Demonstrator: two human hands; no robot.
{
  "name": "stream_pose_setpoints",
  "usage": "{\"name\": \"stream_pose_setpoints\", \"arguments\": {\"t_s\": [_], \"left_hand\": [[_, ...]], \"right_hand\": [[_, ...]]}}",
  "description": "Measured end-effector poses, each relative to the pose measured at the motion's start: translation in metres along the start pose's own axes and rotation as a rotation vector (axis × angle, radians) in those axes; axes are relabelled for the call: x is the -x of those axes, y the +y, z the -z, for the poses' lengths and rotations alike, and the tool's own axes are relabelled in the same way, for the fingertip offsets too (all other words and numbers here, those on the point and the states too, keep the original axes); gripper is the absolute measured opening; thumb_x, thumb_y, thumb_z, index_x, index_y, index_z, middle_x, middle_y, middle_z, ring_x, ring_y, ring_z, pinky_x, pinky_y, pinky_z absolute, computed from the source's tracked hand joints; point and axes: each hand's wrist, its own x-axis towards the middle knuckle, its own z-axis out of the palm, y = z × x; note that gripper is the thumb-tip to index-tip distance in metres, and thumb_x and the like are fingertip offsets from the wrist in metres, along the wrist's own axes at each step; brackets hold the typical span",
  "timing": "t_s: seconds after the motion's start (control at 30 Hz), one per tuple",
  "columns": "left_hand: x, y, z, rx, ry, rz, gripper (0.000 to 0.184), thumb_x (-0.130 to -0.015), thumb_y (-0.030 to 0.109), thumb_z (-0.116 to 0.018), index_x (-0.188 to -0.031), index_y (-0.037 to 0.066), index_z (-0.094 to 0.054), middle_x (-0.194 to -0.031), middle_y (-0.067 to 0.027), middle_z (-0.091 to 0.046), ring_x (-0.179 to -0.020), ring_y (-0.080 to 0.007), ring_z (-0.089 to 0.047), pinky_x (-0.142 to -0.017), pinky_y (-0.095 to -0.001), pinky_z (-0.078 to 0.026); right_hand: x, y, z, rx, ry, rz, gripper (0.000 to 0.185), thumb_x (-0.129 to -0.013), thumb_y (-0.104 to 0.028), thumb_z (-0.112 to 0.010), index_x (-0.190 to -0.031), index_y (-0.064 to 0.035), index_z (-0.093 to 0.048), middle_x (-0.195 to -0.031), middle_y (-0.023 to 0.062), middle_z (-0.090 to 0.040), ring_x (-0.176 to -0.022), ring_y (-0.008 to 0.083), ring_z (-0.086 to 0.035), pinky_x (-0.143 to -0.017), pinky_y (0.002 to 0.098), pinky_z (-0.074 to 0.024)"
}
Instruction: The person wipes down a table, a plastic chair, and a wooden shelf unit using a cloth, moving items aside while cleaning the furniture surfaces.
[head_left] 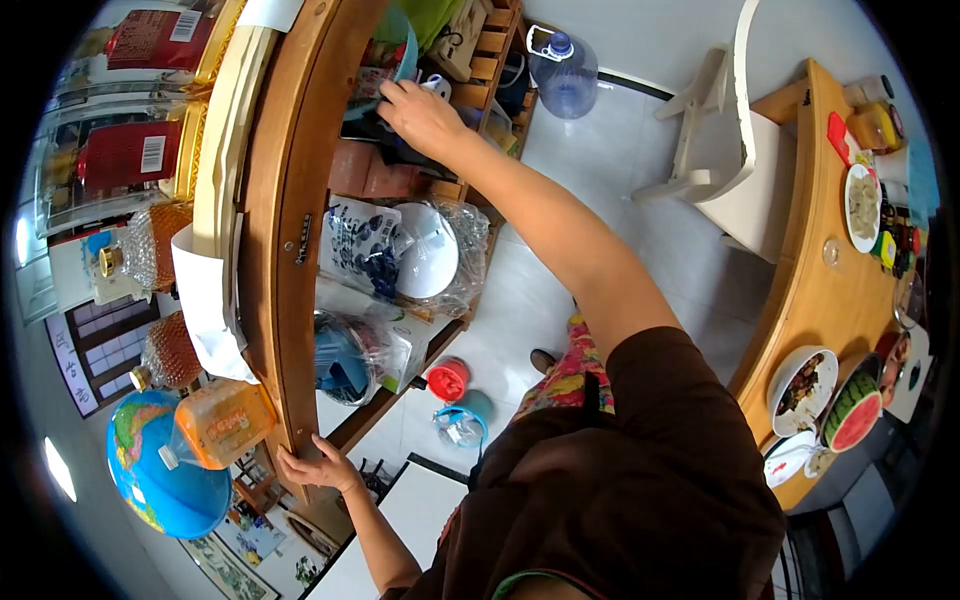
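My left hand (322,467) rests against the lower end of the wooden cabinet top (285,200), its fingers apart and touching the wood's edge. My right hand (424,118) reaches into the crowded shelf below that top, fingers spread and slightly bent. A dark item (405,152) lies right beneath the right hand, and a light-blue curved rim (407,50) is just beyond the fingertips. Whether those fingertips touch anything is unclear. Nearby in the shelf are pinkish-brown boxes (365,170), a blue-and-white printed bag (358,245) and a white plate-like disc (427,250) in clear plastic.
On the cabinet top stand an orange-filled bottle (225,424), a globe (165,465) and red-labelled packages (130,155). A red tub (448,379) and blue bucket (470,410) are on the floor. Right are a white chair (745,190) and a table (830,290) with food. A water jug (565,80) stands behind.
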Motion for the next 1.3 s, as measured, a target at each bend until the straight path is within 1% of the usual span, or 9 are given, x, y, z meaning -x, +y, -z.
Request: {"name": "stream_pose_setpoints", "arguments": {"t_s": [0.27, 0.47, 0.67, 0.77, 0.93, 1.07, 1.17, 1.2, 1.3], "left_hand": [[-0.003, 0.004, -0.003, -0.067, 0.037, -0.026, 0.070, -0.092, 0.045, -0.067, -0.141, 0.001, -0.045, -0.129, -0.0215, -0.050, -0.120, -0.0386, -0.048, -0.101, -0.0514, -0.041], [-0.001, 0.000, -0.007, -0.073, 0.056, -0.049, 0.070, -0.093, 0.046, -0.066, -0.142, 0.001, -0.044, -0.131, -0.0202, -0.047, -0.121, -0.0367, -0.046, -0.102, -0.0501, -0.041], [-0.003, 0.004, -0.006, -0.091, 0.046, -0.051, 0.071, -0.094, 0.045, -0.065, -0.143, 0.000, -0.040, -0.132, -0.0204, -0.045, -0.121, -0.0363, -0.046, -0.103, -0.0496, -0.041], [-0.003, 0.001, -0.008, -0.078, 0.055, -0.060, 0.070, -0.094, 0.045, -0.064, -0.143, 0.000, -0.040, -0.133, -0.0201, -0.045, -0.121, -0.0364, -0.046, -0.103, -0.0497, -0.040], [0.001, -0.002, -0.009, -0.115, 0.018, -0.044, 0.071, -0.094, 0.045, -0.064, -0.144, 0.000, -0.038, -0.137, -0.0195, -0.043, -0.127, -0.0368, -0.041, -0.107, -0.0518, -0.036], [0.003, 0.001, -0.008, -0.139, -0.021, -0.002, 0.073, -0.096, 0.044, -0.062, -0.147, 0.001, -0.033, -0.140, -0.0201, -0.040, -0.130, -0.0361, -0.037, -0.108, -0.0524, -0.034], [0.005, -0.003, -0.008, -0.138, -0.030, 0.000, 0.075, -0.095, 0.045, -0.062, -0.148, 0.002, -0.032, -0.142, -0.0201, -0.039, -0.131, -0.0368, -0.036, -0.108, -0.0526, -0.033], [0.006, -0.004, -0.009, -0.136, -0.028, 0.001, 0.075, -0.095, 0.046, -0.062, -0.148, 0.002, -0.032, -0.142, -0.0201, -0.039, -0.131, -0.0369, -0.036, -0.108, -0.0524, -0.033], [0.007, -0.007, -0.008, -0.141, -0.010, -0.006, 0.076, -0.095, 0.048, -0.062, -0.148, 0.002, -0.033, -0.141, -0.0197, -0.040, -0.130, -0.0362, -0.038, -0.107, -0.0517, -0.034]], "right_hand": [[-0.050, 0.019, -0.073, 0.051, -0.089, -0.076, 0.018, -0.079, -0.016, -0.062, -0.083, -0.0036, -0.075, -0.104, 0.0176, -0.070, -0.102, 0.0339, -0.063, -0.085, 0.0431, -0.0525], [-0.018, 0.011, -0.044, 0.030, -0.066, 0.006, 0.032, -0.084, -0.014, -0.061, -0.114, -0.0053, -0.065, -0.128, 0.0195, -0.059, -0.107, 0.0352, -0.061, -0.092, 0.0434, -0.0496], [0.059, 0.002, -0.002, -0.311, 0.213, -0.365, 0.038, -0.075, -0.009, -0.068, -0.112, -0.0072, -0.059, -0.139, 0.0107, -0.048, -0.117, 0.0340, -0.058, -0.099, 0.0419, -0.0487], [0.092, 0.045, -0.028, -0.200, 0.403, -0.561, 0.044, -0.080, -0.007, -0.067, -0.121, -0.0039, -0.053, -0.133, 0.0167, -0.050, -0.117, 0.0395, -0.055, -0.099, 0.0454, -0.0466], [0.113, 0.072, -0.079, -0.146, -0.120, -0.737, 0.057, -0.081, -0.006, -0.068, -0.135, -0.0099, -0.050, -0.142, 0.0156, -0.045, -0.123, 0.0389, -0.050, -0.102, 0.0438, -0.0446], [0.137, 0.064, -0.122, -0.020, -0.642, -0.582, 0.062, -0.087, -0.006, -0.059, -0.144, -0.0281, -0.049, -0.158, 0.0117, -0.028, -0.132, 0.0345, -0.042, -0.104, 0.0463, -0.0439], [0.173, 0.060, -0.150, 0.034, -0.645, -0.516, 0.058, -0.085, -0.016, -0.065, -0.141, -0.0266, -0.052, -0.154, 0.0102, -0.035, -0.129, 0.0340, -0.046, -0.102, 0.0448, -0.0474], [0.179, 0.056, -0.153, -0.047, -0.573, -0.557, 0.055, -0.088, -0.001, -0.051, -0.136, -0.0286, -0.057, -0.149, 0.0123, -0.039, -0.127, 0.0356, -0.046, -0.100, 0.0450, -0.0482], [0.194, 0.060, -0.144, -0.044, -0.565, -0.498, 0.046, -0.089, -0.002, -0.051, -0.127, -0.0251, -0.062, -0.132, 0.0122, -0.050, -0.118, 0.0356, -0.052, -0.093, 0.0446, -0.0518]]}}
